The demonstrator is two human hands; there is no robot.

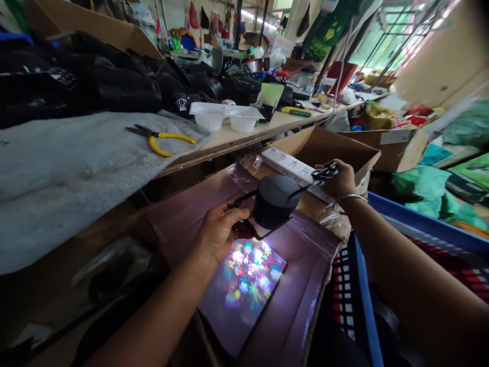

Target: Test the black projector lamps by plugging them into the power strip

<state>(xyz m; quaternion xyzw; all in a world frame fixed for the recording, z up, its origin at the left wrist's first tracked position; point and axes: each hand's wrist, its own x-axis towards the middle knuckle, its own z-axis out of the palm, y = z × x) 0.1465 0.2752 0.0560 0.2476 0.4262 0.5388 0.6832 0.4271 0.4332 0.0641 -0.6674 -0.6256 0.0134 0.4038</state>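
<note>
By the left hand (225, 227), the thin black bracket of one dark lamp (277, 201) is grasped between thumb and fingers; the lamp, a short cylinder with a flat matt top, is held above the open mouth of a carton (309, 234). By the right hand (336, 181), one bundled black cable (324, 172) is gripped; its fingertips are partly hidden, and whether a plug is seated in the white power strip (290, 165) beneath cannot be told. The strip, of smooth plastic, is laid across the carton's far edge; its near end is covered by the hand and cable. Inside, a flat board (233, 321) is lit by a blurred multicoloured light pattern (250, 270), whose spots cannot be counted. Beside the carton's right edge, a blue plastic basket (367, 306) is cut off by the frame. Near the front edge of the worktop (219, 136), one pair of pliers (160, 137) with two yellow handles is laid on a fibrous grey sheet (76, 168); one white tray (225, 117) is moulded with two cups. Glossy black pieces (126, 86) are heaped behind, their number indistinct.
</note>
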